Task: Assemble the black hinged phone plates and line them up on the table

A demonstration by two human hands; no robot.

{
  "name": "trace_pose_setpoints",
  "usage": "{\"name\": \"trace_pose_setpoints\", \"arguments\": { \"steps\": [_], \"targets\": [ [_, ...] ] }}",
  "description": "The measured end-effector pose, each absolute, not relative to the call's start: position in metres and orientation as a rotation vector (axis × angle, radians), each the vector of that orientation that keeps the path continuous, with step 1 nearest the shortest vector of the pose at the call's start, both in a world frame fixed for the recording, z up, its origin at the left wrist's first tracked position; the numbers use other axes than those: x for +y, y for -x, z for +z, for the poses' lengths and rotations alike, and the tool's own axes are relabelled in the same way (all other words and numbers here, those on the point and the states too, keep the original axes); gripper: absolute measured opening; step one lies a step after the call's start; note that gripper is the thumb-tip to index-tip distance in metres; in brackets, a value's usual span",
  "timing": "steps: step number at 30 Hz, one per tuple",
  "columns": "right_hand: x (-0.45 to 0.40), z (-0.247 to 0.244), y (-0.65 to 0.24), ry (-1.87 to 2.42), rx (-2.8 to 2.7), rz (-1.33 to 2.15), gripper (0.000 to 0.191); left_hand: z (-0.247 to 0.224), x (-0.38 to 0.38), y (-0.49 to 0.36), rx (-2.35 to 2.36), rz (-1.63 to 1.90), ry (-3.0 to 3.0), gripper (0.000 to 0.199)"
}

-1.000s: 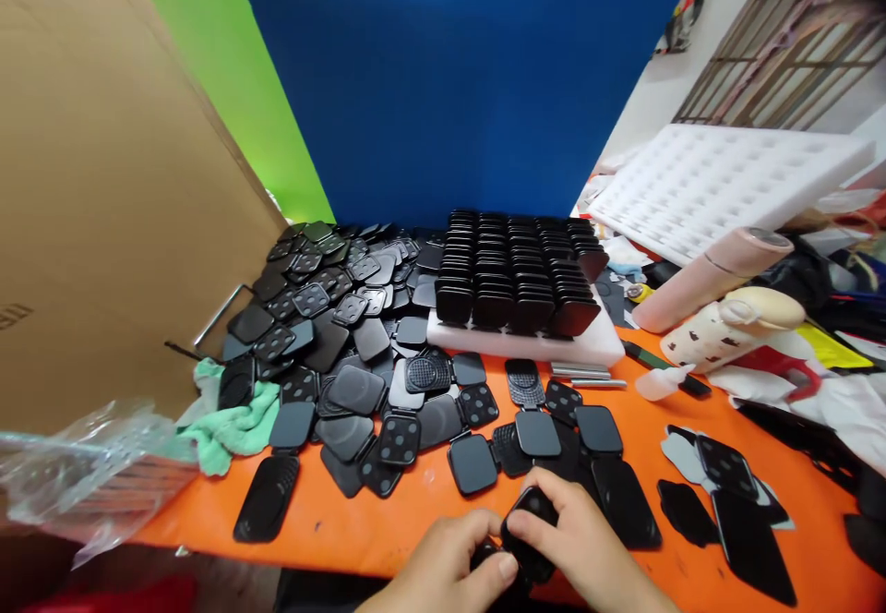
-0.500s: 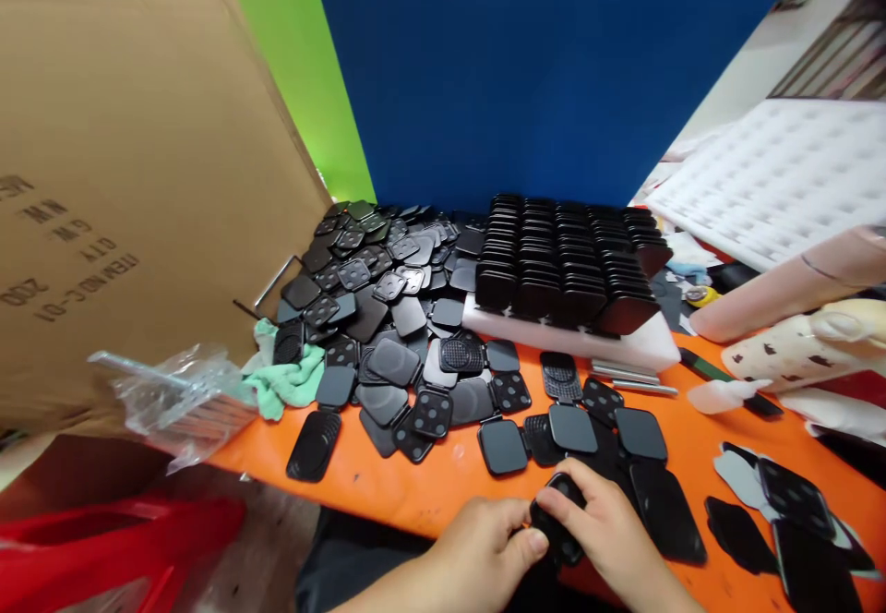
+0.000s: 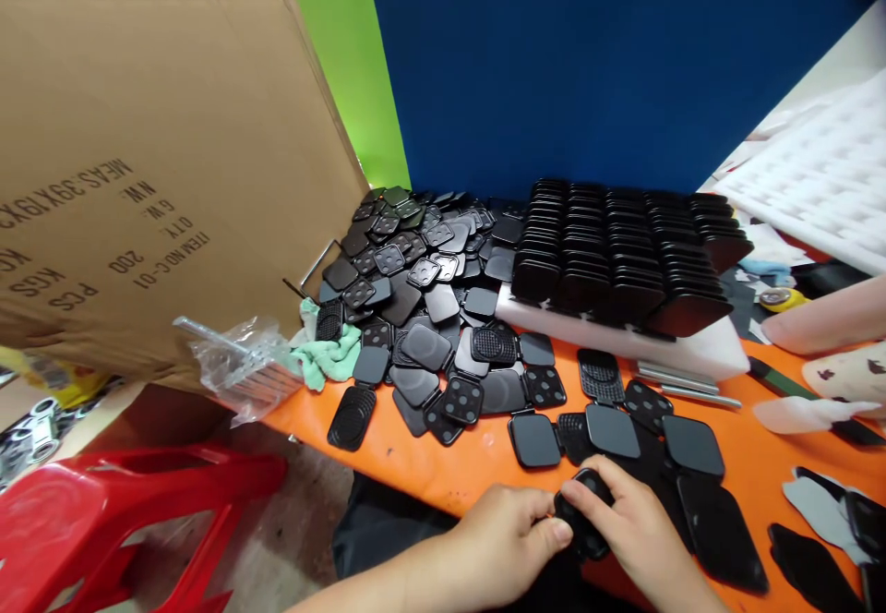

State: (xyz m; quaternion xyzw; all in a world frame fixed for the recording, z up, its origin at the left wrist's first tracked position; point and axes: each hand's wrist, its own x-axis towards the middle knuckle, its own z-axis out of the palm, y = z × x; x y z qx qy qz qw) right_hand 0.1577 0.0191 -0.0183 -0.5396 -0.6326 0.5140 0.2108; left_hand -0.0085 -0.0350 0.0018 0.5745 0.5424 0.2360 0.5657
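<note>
grip: the left hand (image 3: pixel 505 530) and right hand (image 3: pixel 635 513) meet at a dark piece (image 3: pixel 590 541), each pinching it between thumb and fingers; its far side and the fingertips behind it are hidden. the piece lies between the hands, at the near edge of the worktop (image 3: pixel 408 467). step in hand, as judged: two-handed close handling, with both thumbs bearing on the piece; whether it is being opened, pressed or turned cannot be told. a change of hold would call for one hand to keep its pinch while the other shifts.

near surround: a grey-faced square pad (image 3: pixel 536 440) lies just beyond the hands, with a second square pad (image 3: pixel 613 430) beside it. to the right, a large black plate (image 3: pixel 724 534) lies near the right hand and limits sideways travel. to the left, a strip of orange surface offers more room along the front edge.

outer field: loose black pieces (image 3: pixel 422 267) overlap in a heap; upright black plates (image 3: pixel 613 267) stand in rows on a white foam block (image 3: pixel 692 353). metal rods (image 3: pixel 682 382) lie before the block's right part.
</note>
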Motion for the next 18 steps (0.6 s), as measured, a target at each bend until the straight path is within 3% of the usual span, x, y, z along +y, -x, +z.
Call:
{"name": "trace_pose_setpoints", "arguments": {
  "steps": [4,10,18],
  "targets": [
    [0.016,-0.025,-0.148,1.430,-1.701,1.568,0.036,0.008,-0.042,0.042,1.310,0.608,-1.550,0.024],
    [0.012,-0.031,-0.139,1.446,-1.506,1.735,0.035,-0.009,-0.047,0.111,1.986,0.662,-2.041,0.016],
    [0.014,-0.033,-0.139,1.439,-1.563,1.756,0.035,-0.027,-0.041,0.115,1.977,0.645,-2.188,0.014]
  ]
}}
